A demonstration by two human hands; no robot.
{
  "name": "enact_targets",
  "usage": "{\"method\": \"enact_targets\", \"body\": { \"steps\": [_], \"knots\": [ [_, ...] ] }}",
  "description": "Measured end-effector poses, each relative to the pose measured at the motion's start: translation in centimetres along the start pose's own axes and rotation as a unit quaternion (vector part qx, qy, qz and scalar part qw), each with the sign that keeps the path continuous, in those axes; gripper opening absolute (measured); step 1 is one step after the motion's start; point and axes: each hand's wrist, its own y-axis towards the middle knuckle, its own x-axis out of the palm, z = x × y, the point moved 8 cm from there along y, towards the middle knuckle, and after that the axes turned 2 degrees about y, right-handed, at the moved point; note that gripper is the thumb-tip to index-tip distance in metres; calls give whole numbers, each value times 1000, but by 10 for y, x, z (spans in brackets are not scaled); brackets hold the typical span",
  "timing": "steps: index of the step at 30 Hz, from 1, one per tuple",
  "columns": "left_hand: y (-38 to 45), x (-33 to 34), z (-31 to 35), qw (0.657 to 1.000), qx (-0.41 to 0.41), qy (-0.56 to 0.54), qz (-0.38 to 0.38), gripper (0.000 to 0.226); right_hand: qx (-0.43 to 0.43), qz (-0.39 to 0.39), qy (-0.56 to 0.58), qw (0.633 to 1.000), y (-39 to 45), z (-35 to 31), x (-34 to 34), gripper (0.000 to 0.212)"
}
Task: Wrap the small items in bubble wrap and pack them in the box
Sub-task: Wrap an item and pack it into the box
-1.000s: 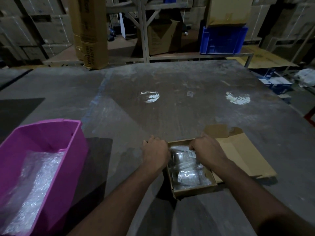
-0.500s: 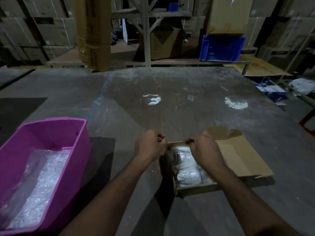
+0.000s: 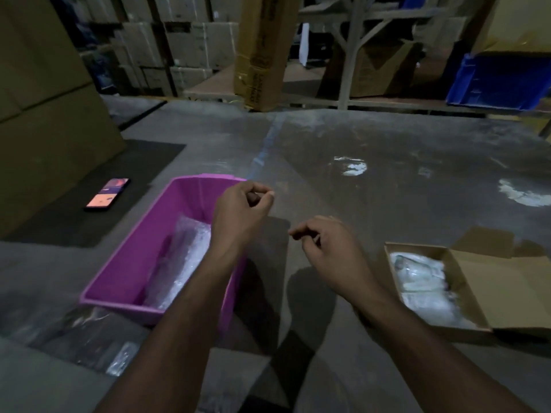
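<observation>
Two hands up over the worktop, neither holding anything that shows. Left hand hangs above the far right corner of the pink tub, fingers curled in, thumb tip against fingertips; if something thin is pinched there, it can't be made out. Right hand sits between tub and box, fingers loosely curled, index slightly out, nothing in it, not touching the worktop as far as can be seen.

Pink tub: near the left part of the worktop, long side running toward the near edge. Bubble wrap lies inside it, along the right half of the floor. Left forearm crosses over its near right corner.

Cardboard box: open, by the right edge of the worktop, well apart from the tub. Flap folded out flat to the right. Wrapped items lie inside, filling the left part of it; count not readable, picture is soft there.

Clear plastic sheeting on the worktop just beside the tub's near end, toward the near left corner.

Phone, screen lit, flat on a dark mat at the left edge, beyond the tub. Big brown carton stands behind the mat.

Behind the far edge: tall cardboard carton upright, blue crate at right, stacked cartons on shelving.
</observation>
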Motion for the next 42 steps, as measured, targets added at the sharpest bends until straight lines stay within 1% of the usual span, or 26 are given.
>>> {"method": "enact_targets", "body": {
  "steps": [2,4,7,10,12,14,15,16,19,20,22,23,25,26,28,31,34,36,38,42],
  "knots": [
    [1,-26,-28,1000,-17,7,5,11,-9,-32,16,999,6,-23,22,29],
    [3,-48,-56,998,-34,44,-13,13,-33,-68,3,997,11,-47,45,29],
    [8,-70,-101,985,-61,147,-62,26,-77,-121,-50,988,18,-76,84,28],
    [9,-82,-141,970,-104,188,-118,36,-110,-178,-132,969,20,-88,131,26],
    [6,-85,-161,957,-123,213,-151,43,-131,-238,-228,935,19,-91,160,21],
    [3,-85,-174,949,-131,226,-178,47,-135,-302,-307,892,20,-94,178,15],
    [3,-85,-179,946,-133,226,-190,49,-137,-336,-335,870,21,-97,184,25],
    [2,-84,-184,944,-135,223,-202,50,-135,-367,-358,848,22,-99,188,31],
    [5,-80,-189,940,-128,212,-233,52,-115,-434,-405,796,24,-97,209,40],
    [6,-79,-189,940,-123,207,-240,52,-100,-456,-412,782,22,-94,218,42],
    [10,-77,-189,941,-111,197,-251,52,-79,-487,-419,762,16,-89,234,39],
    [11,-77,-189,941,-106,195,-256,52,-78,-488,-421,761,14,-88,239,34],
    [14,-77,-189,940,-93,190,-269,52,-86,-484,-425,760,12,-88,250,18],
    [15,-76,-189,939,-85,185,-277,53,-87,-480,-428,761,11,-87,255,17],
    [15,-74,-185,937,-69,169,-298,53,-82,-477,-439,757,9,-82,262,23],
    [13,-73,-182,934,-53,139,-325,57,-61,-469,-445,760,13,-82,261,19],
    [13,-76,-182,930,-47,127,-340,56,-54,-428,-437,789,25,-86,247,7],
    [13,-77,-179,929,-42,114,-350,52,-48,-395,-435,808,31,-89,233,13],
    [12,-78,-173,927,-36,84,-363,53,-38,-345,-418,840,39,-90,217,11],
    [7,-86,-151,915,-16,-2,-403,77,-16,-216,-346,913,53,-91,175,16]
  ]
}}
